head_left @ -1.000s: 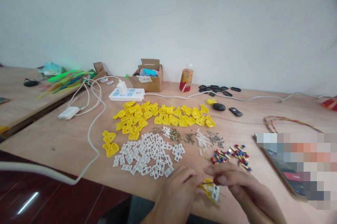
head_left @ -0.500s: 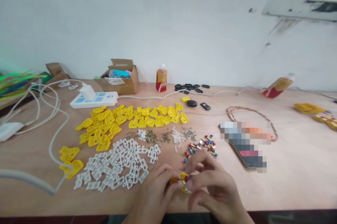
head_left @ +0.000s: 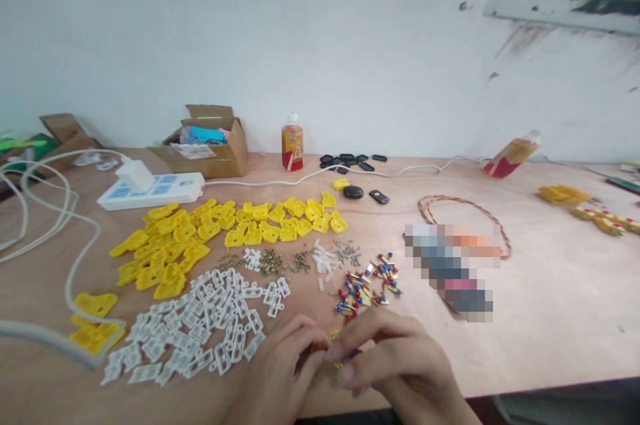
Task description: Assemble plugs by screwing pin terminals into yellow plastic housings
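My left hand (head_left: 287, 368) is closed at the near edge of the table, its thumb and forefinger pinching a small orange-brown piece (head_left: 318, 346). Right beside it, my right hand (head_left: 400, 358) has its fingers bent together at the same spot; what they grip is mostly hidden. A bit of a yellow plastic shell (head_left: 334, 334) shows between the two hands. Just beyond the right hand lies a pile of small brass pieces with red and blue ends (head_left: 357, 292). White plastic frames (head_left: 200, 325) are heaped to the left of my left hand.
Yellow shells (head_left: 170, 238) spread behind the frames, with small screws (head_left: 273, 262) and clear plastic bits (head_left: 325, 258) nearby. A power strip (head_left: 155, 190), cardboard box (head_left: 220, 158) and bottle (head_left: 293, 145) stand farther back. A blurred-out phone-like object (head_left: 450, 272) lies right.
My right hand's fingers have closed in towards the left hand, covering more of the yellow shell. The view has turned slightly right, so the table's things appear shifted left.
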`<move>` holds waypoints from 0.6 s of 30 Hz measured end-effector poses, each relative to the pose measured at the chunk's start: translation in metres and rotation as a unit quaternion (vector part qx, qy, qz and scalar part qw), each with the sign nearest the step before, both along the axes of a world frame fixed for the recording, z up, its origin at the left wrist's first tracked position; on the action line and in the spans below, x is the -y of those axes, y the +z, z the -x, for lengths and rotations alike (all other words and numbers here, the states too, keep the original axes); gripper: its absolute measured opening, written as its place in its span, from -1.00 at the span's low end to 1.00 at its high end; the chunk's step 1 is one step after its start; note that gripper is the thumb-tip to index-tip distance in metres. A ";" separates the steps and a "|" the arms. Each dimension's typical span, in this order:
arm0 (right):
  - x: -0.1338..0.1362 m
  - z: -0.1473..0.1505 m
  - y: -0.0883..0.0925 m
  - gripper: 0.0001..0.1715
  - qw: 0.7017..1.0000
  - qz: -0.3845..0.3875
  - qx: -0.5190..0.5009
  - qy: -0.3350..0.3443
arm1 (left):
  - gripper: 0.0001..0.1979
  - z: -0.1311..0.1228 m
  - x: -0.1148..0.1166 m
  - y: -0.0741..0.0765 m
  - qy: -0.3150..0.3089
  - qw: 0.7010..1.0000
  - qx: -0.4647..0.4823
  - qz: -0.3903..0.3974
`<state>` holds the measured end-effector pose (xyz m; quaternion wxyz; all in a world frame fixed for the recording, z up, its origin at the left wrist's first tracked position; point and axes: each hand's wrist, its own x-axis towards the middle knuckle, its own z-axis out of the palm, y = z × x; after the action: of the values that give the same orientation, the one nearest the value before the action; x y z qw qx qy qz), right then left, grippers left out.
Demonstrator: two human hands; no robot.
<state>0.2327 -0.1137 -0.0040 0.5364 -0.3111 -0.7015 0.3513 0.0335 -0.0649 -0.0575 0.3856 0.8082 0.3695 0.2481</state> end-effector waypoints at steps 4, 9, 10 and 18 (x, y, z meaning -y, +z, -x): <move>0.004 -0.005 -0.006 -0.61 0.997 -0.008 0.076 0.020 | -0.67 0.000 -0.002 -0.011 -0.028 0.996 0.000 -0.087; 0.010 0.000 -0.026 -0.76 0.990 -0.052 0.108 -0.070 | -0.65 0.002 -0.003 -0.012 -0.048 0.988 -0.025 -0.145; 0.010 0.001 -0.026 -0.72 0.991 -0.054 0.100 -0.071 | -0.66 0.003 -0.004 -0.010 -0.053 0.987 -0.025 -0.151; 0.016 -0.022 0.000 -0.63 0.975 -0.083 -0.054 -0.198 | -0.74 0.005 -0.006 0.005 -0.056 0.985 -0.019 -0.165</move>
<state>0.2549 -0.1298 -0.0037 0.6564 -0.3784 -0.6229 0.1949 0.0286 -0.0584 -0.0520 0.2532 0.8847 0.2849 0.2685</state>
